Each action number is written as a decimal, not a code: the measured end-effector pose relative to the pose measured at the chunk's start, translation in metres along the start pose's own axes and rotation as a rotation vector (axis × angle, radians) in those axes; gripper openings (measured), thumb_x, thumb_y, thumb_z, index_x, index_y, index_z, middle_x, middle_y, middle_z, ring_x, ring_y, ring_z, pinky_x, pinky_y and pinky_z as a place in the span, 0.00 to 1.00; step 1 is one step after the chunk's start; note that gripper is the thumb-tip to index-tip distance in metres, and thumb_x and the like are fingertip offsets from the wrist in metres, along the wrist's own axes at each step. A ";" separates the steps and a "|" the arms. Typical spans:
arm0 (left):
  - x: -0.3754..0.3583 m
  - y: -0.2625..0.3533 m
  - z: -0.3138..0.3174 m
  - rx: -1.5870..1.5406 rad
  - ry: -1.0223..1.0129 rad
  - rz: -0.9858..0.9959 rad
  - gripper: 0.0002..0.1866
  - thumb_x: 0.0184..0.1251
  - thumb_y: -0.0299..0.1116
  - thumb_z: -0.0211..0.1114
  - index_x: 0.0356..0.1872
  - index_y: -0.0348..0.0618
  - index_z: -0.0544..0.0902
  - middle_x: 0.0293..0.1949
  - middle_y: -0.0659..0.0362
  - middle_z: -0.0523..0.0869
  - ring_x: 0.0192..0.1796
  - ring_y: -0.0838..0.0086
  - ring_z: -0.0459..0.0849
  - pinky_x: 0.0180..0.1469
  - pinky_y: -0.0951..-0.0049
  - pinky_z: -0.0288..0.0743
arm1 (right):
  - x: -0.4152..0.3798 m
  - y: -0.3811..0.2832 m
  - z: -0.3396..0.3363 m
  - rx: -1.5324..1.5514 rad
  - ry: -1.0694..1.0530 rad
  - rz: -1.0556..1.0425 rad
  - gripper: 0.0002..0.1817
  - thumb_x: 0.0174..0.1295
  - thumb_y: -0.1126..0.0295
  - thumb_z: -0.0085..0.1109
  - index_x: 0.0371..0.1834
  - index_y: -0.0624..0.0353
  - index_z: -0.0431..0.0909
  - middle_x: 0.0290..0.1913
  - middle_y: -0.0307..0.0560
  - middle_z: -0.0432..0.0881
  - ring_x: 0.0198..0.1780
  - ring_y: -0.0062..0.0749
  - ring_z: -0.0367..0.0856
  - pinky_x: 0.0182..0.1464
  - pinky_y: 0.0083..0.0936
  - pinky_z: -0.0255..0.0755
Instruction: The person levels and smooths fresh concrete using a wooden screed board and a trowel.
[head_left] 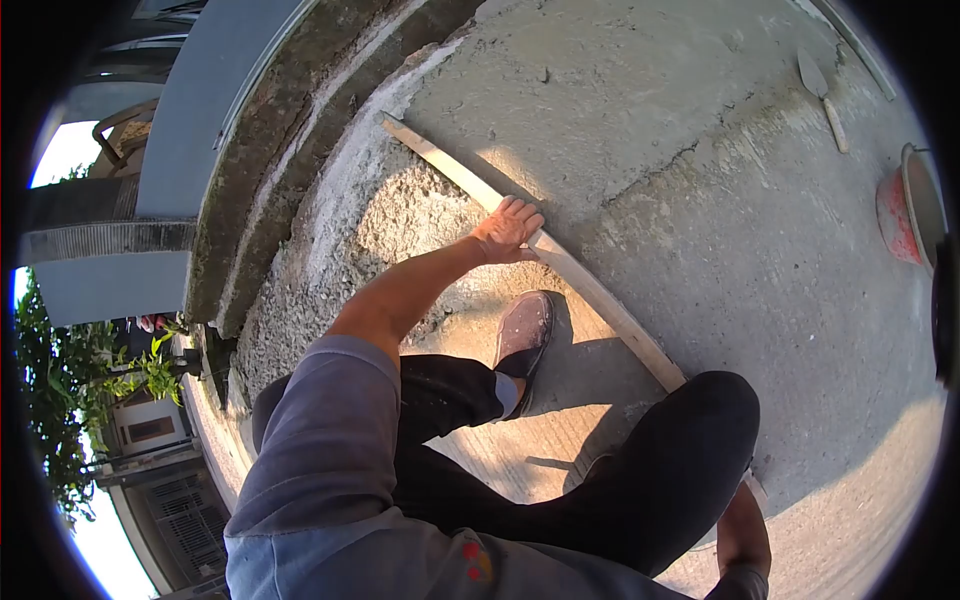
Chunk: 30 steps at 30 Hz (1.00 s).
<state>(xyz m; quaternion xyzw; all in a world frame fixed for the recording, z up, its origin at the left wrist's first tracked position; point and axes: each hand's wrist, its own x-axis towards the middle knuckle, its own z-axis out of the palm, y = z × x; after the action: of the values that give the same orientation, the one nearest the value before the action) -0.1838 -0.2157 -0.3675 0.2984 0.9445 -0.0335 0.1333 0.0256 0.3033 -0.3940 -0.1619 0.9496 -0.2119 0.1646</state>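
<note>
My left hand [508, 228] grips a long wooden board [600, 295], fingers wrapped over its upper edge. The board lies slantwise on the ground, its far end beside the rough kerb and its near end by my right knee. Smooth wet-looking cement [610, 110] spreads beyond the board, while coarse, lumpy mortar [410, 210] shows on the near side. My right hand [742, 515] is down beside my right knee, which hides most of its fingers. A pale object [755, 488] shows by it, too little to name.
A trowel [816, 80] with a light handle lies on the cement at the upper right. Near the right edge stands a red, cement-stained bucket [897, 215]. A curved concrete kerb [275, 150] borders the left side. My shoe [525, 328] rests just below the board.
</note>
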 end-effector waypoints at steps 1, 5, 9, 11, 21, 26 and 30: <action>-0.007 -0.010 -0.004 0.043 -0.023 -0.041 0.37 0.58 0.61 0.72 0.55 0.39 0.75 0.51 0.51 0.76 0.60 0.56 0.73 0.70 0.52 0.61 | -0.002 0.003 -0.002 0.004 0.015 -0.003 0.27 0.59 0.53 0.62 0.46 0.66 0.68 0.44 0.62 0.74 0.46 0.64 0.74 0.48 0.53 0.71; 0.003 -0.021 -0.002 0.092 -0.109 0.046 0.37 0.58 0.61 0.72 0.57 0.40 0.74 0.52 0.52 0.75 0.61 0.55 0.73 0.70 0.52 0.61 | -0.011 0.010 -0.001 0.022 0.068 0.021 0.27 0.59 0.53 0.62 0.46 0.66 0.68 0.45 0.63 0.74 0.46 0.64 0.74 0.49 0.53 0.71; 0.058 0.057 -0.035 -0.026 -0.079 0.207 0.32 0.61 0.57 0.72 0.55 0.41 0.75 0.51 0.53 0.75 0.61 0.58 0.73 0.70 0.51 0.60 | -0.088 0.045 -0.007 0.007 0.073 0.091 0.27 0.59 0.53 0.62 0.46 0.67 0.67 0.45 0.63 0.74 0.46 0.64 0.74 0.49 0.53 0.71; 0.093 0.108 -0.044 -0.042 -0.047 0.313 0.29 0.61 0.55 0.72 0.51 0.43 0.76 0.48 0.55 0.75 0.58 0.61 0.73 0.69 0.51 0.61 | -0.131 0.059 -0.011 -0.002 0.082 0.119 0.26 0.58 0.53 0.62 0.46 0.67 0.67 0.45 0.63 0.74 0.46 0.64 0.74 0.49 0.53 0.71; 0.208 0.244 -0.042 -0.102 0.145 0.735 0.26 0.56 0.50 0.76 0.48 0.46 0.77 0.46 0.59 0.77 0.57 0.65 0.75 0.71 0.51 0.61 | -0.229 0.080 0.005 -0.038 0.165 0.388 0.27 0.65 0.49 0.58 0.49 0.65 0.69 0.41 0.63 0.74 0.43 0.63 0.75 0.46 0.50 0.71; 0.234 0.174 -0.059 -0.136 0.089 0.566 0.29 0.54 0.52 0.78 0.49 0.45 0.77 0.47 0.58 0.77 0.60 0.62 0.75 0.76 0.47 0.56 | -0.173 0.111 0.077 -0.014 0.177 0.396 0.23 0.62 0.58 0.60 0.54 0.63 0.69 0.46 0.58 0.75 0.50 0.56 0.77 0.50 0.47 0.72; 0.247 0.133 -0.073 -0.056 0.063 0.464 0.30 0.54 0.52 0.78 0.51 0.45 0.77 0.48 0.57 0.77 0.61 0.61 0.74 0.79 0.45 0.51 | -0.106 0.082 0.048 0.127 0.189 0.439 0.21 0.65 0.58 0.58 0.50 0.62 0.69 0.44 0.58 0.75 0.48 0.56 0.76 0.50 0.47 0.72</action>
<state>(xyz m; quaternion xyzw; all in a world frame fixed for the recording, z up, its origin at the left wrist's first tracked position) -0.3185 0.0404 -0.3623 0.5044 0.8550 0.0335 0.1160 0.1194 0.3969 -0.4466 0.0796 0.9580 -0.2444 0.1272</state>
